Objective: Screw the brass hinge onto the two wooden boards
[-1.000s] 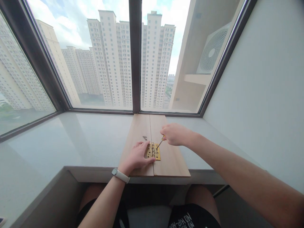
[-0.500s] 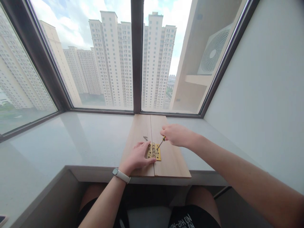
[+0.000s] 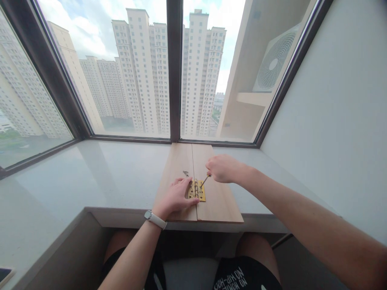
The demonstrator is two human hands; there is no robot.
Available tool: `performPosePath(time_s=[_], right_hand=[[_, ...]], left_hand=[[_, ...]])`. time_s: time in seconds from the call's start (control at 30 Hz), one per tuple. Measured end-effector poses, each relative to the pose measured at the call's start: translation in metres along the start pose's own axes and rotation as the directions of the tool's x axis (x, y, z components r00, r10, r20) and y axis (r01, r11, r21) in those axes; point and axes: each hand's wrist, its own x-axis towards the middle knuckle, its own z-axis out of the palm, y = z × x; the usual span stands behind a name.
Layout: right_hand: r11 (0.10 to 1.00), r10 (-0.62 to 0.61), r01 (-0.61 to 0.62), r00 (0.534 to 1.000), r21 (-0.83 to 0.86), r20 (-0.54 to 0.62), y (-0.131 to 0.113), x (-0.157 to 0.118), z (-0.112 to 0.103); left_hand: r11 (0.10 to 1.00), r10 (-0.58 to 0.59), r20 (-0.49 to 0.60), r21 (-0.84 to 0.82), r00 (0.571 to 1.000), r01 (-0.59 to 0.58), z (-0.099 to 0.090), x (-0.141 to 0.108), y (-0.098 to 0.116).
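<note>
A brass hinge (image 3: 201, 195) lies across the seam between two pale wooden boards (image 3: 220, 206). My left hand (image 3: 177, 198) holds it down, thumb along the near edge and fingers at the far edge, covering part of its left leaf. In my right hand (image 3: 223, 168) is a screwdriver (image 3: 204, 181), its handle mostly hidden in the closed fingers. The shaft slants down to the left, its tip on the hinge's right leaf. Whether a screw sits under the tip is too small to tell. Several loose screws (image 3: 185, 173) lie on the left board beyond my left hand.
The boards rest on a white sill (image 3: 121, 177) and stick out slightly past its front edge. Behind them stands a dark-framed window (image 3: 174, 80), with a white wall (image 3: 332, 121) on the right. A phone-like object (image 3: 5, 274) shows at the lower left corner.
My right hand has turned a little around the screwdriver, and less of the handle shows. My left hand stays on the hinge. The whole view has shifted slightly.
</note>
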Motion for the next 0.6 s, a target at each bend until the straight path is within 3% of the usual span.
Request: performPosePath(time_s=[0.13,0.4,0.6], right_hand=[[0.998,0.062,-0.063,0.997,0.011,0.037,-0.0001,0.0028,-0.0024],[0.982,-0.182,0.178,0.980,-0.065,-0.079,0.0022,-0.0041,0.0022],[0.993,-0.113,0.113,0.993,0.033,-0.020,0.0049,-0.0001,0.0036]], left_hand=[[1.000,0.005,-0.002,0.008,1.000,-0.005,-0.0003,0.0000,0.0000],[1.000,-0.004,-0.003,-0.009,1.000,0.004,-0.0012,-0.0010,0.0003],[1.000,-0.006,-0.004,-0.009,1.000,0.006,-0.0014,-0.0012,0.0001]])
